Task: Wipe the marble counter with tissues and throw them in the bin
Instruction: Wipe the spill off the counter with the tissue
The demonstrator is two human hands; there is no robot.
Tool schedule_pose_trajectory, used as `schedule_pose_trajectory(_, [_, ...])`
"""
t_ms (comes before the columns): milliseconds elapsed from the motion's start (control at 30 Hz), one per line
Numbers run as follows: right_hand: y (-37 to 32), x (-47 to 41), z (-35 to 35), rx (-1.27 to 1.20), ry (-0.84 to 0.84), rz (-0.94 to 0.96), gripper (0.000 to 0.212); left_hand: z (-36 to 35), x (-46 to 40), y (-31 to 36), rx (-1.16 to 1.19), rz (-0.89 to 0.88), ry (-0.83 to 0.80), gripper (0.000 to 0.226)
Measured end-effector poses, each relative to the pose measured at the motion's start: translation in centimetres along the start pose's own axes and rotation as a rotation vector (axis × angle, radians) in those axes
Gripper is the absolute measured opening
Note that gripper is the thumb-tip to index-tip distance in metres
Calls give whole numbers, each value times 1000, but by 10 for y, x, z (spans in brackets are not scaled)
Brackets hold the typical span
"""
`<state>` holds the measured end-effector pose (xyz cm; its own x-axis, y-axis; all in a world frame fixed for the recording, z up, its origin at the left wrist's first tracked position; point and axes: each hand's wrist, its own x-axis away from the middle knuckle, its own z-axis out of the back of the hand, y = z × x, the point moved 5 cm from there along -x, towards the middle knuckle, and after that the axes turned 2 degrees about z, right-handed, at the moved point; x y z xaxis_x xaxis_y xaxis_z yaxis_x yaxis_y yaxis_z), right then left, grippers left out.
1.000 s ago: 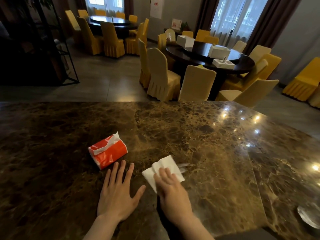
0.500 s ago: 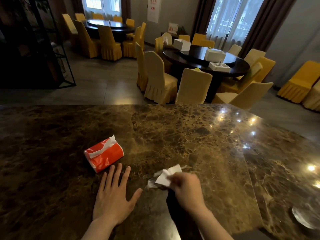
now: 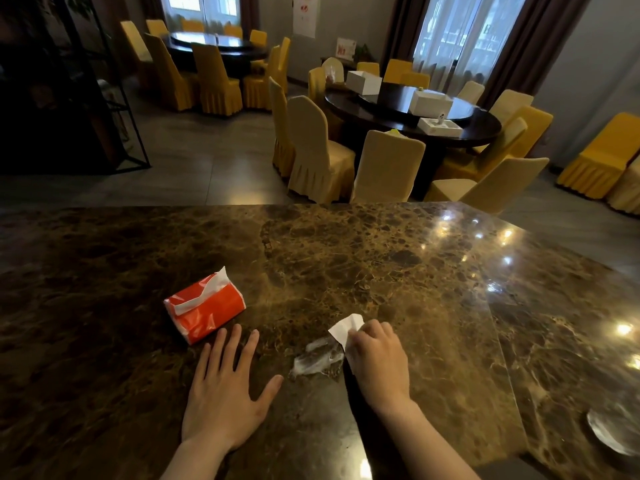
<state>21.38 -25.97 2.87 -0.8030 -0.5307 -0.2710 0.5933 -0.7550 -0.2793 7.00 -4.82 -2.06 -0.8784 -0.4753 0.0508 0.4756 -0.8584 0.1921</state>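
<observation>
A dark brown marble counter [image 3: 363, 271] fills the lower half of the view. My right hand [image 3: 377, 362] presses a bunched white tissue [image 3: 346, 329] onto it, fingers curled over the paper. A wet smear [image 3: 317, 360] glistens just left of that hand. My left hand [image 3: 225, 393] lies flat on the marble with fingers spread and nothing in it. A red tissue pack [image 3: 204, 306] with a white sheet sticking out sits just beyond my left fingertips. No bin is in view.
A shiny round object [image 3: 613, 433] sits at the counter's right near edge. Beyond the far edge stand round dark tables [image 3: 412, 112] with yellow-covered chairs [image 3: 318, 150]. A black metal shelf [image 3: 114, 98] stands at the left.
My right hand has slid to the right with the tissue, crumpling it from a flat sheet and leaving a wet streak. The left hand has stayed flat.
</observation>
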Motion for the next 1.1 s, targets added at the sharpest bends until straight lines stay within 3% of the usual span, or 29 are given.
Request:
schedule_pose_trajectory(100, [-1,-4,-6,-15,-137,24,18,0,1,0,0,-1,0,96])
schedule_pose_trajectory(267, [-7,-3,-1,54,-283,152,16,-1,1,0,-12,1,6,96])
schedule_pose_trajectory(333, [4,-1,6,101,-270,129,14,-1,0,0,-5,6,15,96])
schedule_pose_trajectory(467, [45,-14,21,133,-124,-147,18,-1,0,-1,10,6,21,96])
schedule_pose_trajectory(533, [40,-16,14,142,-104,-180,18,-1,0,-1,3,5,19,96])
schedule_pose_trajectory(767, [10,-11,-4,59,-182,42,10,0,-1,0,-2,13,9,98])
schedule_pose_trajectory(967, [46,-25,16,94,-42,-229,17,-2,-1,-1,-2,16,14,98])
schedule_pose_trajectory(1100, [7,-11,-4,69,-164,24,9,-3,-2,-2,-17,17,18,97])
